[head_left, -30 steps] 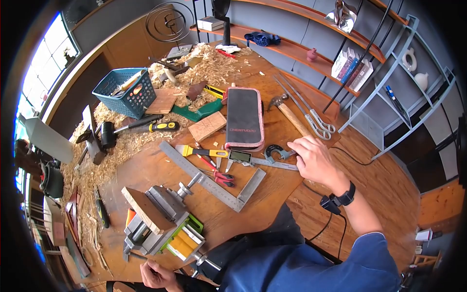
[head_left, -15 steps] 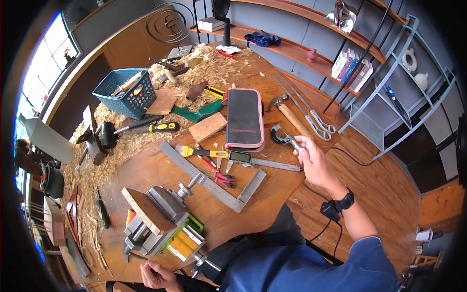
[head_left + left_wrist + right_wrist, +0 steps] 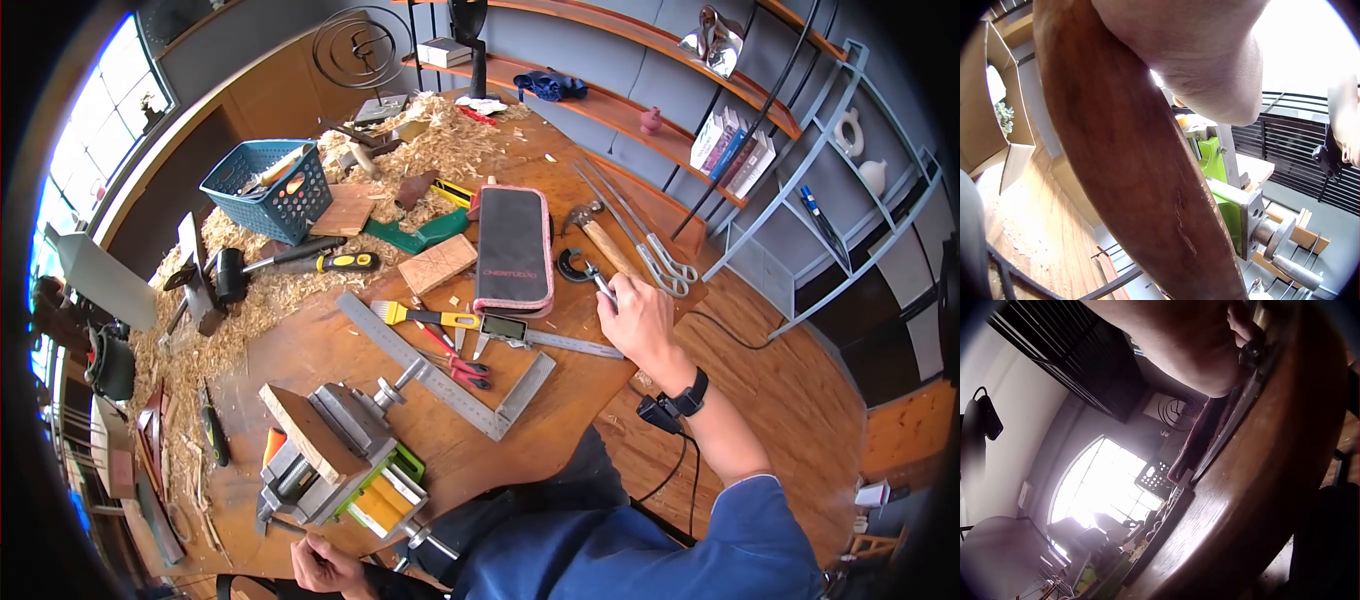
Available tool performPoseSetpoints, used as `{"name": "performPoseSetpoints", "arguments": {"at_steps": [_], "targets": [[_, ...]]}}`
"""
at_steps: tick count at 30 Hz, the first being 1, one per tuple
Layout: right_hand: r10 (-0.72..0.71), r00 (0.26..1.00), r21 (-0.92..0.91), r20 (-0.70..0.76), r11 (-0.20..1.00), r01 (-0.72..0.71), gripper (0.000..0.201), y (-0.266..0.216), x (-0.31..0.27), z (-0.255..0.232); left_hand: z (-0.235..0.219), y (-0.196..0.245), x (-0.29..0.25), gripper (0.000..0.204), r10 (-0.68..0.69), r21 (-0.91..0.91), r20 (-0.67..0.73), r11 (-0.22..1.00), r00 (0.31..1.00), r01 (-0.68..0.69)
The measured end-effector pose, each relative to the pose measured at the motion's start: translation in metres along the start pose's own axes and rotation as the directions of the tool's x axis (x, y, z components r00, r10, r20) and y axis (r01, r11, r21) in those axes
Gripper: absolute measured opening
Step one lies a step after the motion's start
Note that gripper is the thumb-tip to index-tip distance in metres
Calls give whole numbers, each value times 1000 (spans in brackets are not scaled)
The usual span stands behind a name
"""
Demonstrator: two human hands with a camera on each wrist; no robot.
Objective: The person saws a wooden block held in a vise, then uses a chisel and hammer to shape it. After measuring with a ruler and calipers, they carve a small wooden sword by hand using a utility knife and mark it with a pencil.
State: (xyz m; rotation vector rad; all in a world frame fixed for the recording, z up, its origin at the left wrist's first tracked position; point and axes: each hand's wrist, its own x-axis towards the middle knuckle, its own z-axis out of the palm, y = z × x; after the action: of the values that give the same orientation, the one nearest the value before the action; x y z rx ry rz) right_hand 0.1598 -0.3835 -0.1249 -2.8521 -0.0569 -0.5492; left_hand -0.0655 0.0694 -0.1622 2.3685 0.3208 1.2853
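Honestly, the micrometer (image 3: 600, 283) is what worries me; it's near the table's (image 3: 455, 455) right edge, just beside the claw hammer (image 3: 607, 245), with the right hand (image 3: 640, 317) pinching its barrel; can't tell whether its frame touches the wood. That barrel is slim and probably slick, so a lazy pinch could let it slip, and a knock might spoil its accuracy; a careless lift could also clip the hammer handle. The digital caliper (image 3: 503, 328) looks iffy too; its beam ends close to that same edge, right by the hand, so a bump from the bulky wrist camera (image 3: 657, 413) could send it to the floor (image 3: 780, 400). Left hand (image 3: 328, 568) is at the near edge by the vise (image 3: 350, 425), fingers bent; whether it grasps anything, can't tell.

Anyway, my count: one micrometer, one caliper, one claw hammer, one vise; one steel square (image 3: 455, 395), one yellow brush (image 3: 430, 315), one pair of red pliers (image 3: 467, 373); one zip case (image 3: 515, 250), one blue basket (image 3: 285, 215), one black mallet (image 3: 230, 275); one board (image 3: 310, 435) in the vise; two hands.
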Motion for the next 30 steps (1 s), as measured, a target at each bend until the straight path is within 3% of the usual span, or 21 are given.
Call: {"name": "performPoseSetpoints", "arguments": {"at_steps": [4,6,7,9,10,13,18,23,26,30], "targets": [[-96,992,-145,-80,986,84,16,-7,-4,-3,1,-6,-3,32,13,1,-16,1000,1000,-13],[-192,970,51,-150,978,202,19,-18,-11,-12,1,-5,-2,32,8,-1,-20,1000,1000,-8],[-195,970,52,-148,978,204,19,-22,-15,-16,1,-4,-1,32,9,-6,-14,1000,1000,-9],[-340,937,225,77,922,316,21,-31,-26,-26,2,-4,0,32,13,-12,-2,1000,1000,-13],[-321,938,237,129,929,285,18,-37,-31,-28,2,-6,-1,31,24,-14,-2,1000,1000,-24],[-389,915,158,111,916,370,15,-35,-38,-15,-1,-6,-1,29,26,-14,-1,1000,1000,-26],[-404,906,170,122,908,382,16,-40,-42,-12,-1,-6,-1,27,24,-13,-12,1000,1000,-24],[-323,925,357,199,903,239,18,-42,-45,-21,1,-4,0,28,21,-44,-25,999,999,-22],[-270,946,395,180,900,182,30,-49,-47,-30,-1,-6,-1,29,38,-11,-3,999,999,-38],[-252,962,413,101,891,190,29,-53,-50,-39,-2,-8,-2,29,41,-13,4,999,999,-40]]}}
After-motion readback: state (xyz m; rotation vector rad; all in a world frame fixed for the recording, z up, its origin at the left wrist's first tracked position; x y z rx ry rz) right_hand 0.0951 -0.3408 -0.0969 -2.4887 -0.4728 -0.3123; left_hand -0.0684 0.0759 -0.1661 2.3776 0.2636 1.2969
